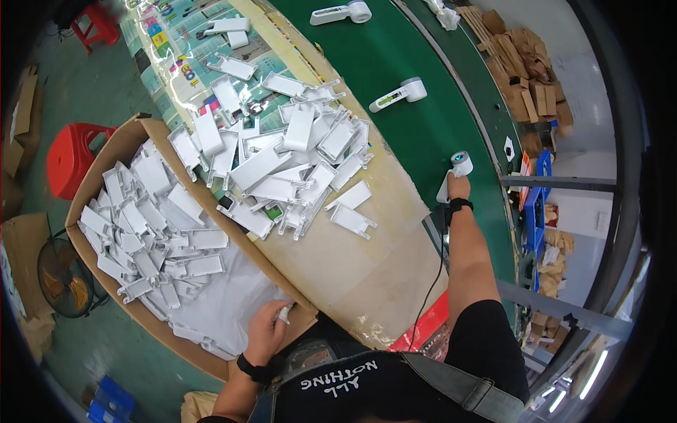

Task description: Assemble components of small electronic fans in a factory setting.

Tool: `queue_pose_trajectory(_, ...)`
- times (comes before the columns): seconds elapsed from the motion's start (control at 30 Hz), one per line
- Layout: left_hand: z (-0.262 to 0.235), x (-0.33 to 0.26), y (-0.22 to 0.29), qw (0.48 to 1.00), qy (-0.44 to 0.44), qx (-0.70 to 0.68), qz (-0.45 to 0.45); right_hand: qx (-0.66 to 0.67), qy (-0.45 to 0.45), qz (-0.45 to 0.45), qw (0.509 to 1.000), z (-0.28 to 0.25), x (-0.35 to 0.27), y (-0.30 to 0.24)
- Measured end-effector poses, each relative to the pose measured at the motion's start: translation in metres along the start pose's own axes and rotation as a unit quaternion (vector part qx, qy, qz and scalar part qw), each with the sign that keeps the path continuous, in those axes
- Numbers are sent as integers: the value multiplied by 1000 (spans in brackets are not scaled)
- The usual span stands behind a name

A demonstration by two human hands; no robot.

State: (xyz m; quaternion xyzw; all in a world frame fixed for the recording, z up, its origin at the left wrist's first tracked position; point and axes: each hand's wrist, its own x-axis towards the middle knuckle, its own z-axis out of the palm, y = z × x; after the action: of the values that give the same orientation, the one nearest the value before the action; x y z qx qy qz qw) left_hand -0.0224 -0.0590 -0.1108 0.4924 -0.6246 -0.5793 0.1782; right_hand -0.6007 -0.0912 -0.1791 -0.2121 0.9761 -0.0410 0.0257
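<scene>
My right hand (459, 187) is stretched out over the green conveyor belt, its fingers closed around the handle of a white handheld device with a round head (460, 163). By the near corner of the cardboard box (310, 315), my left hand (264, 328) is closed on a small white plastic piece (283, 314), which mostly hides in the fingers. White plastic housings (144, 222) fill much of that box, lying on white liner sheeting. More loose housings (278, 166) are heaped on the table beside it.
Two similar devices with exposed handles, one far (340, 13) and one nearer (399, 95), lie on the green belt (437, 77). A black cable (431, 285) runs near my right forearm. A red stool (70, 161) and a fan (65, 276) stand left of the box.
</scene>
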Motion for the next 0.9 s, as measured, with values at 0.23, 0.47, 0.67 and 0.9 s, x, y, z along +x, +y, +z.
queue_pose_trajectory(0.23,5,-10,-2,1000,24,-9,-6,21,4,-15,1000,1,-1,-7)
queue_pose_trajectory(0.47,8,-33,6,999,18,35,-8,76,0,-17,997,7,-4,-8)
queue_pose_trajectory(0.67,20,-56,17,996,43,78,4,40,-73,-112,990,37,48,20)
queue_pose_trajectory(0.9,12,-97,-11,965,233,89,-81,95,84,-161,979,7,4,-26)
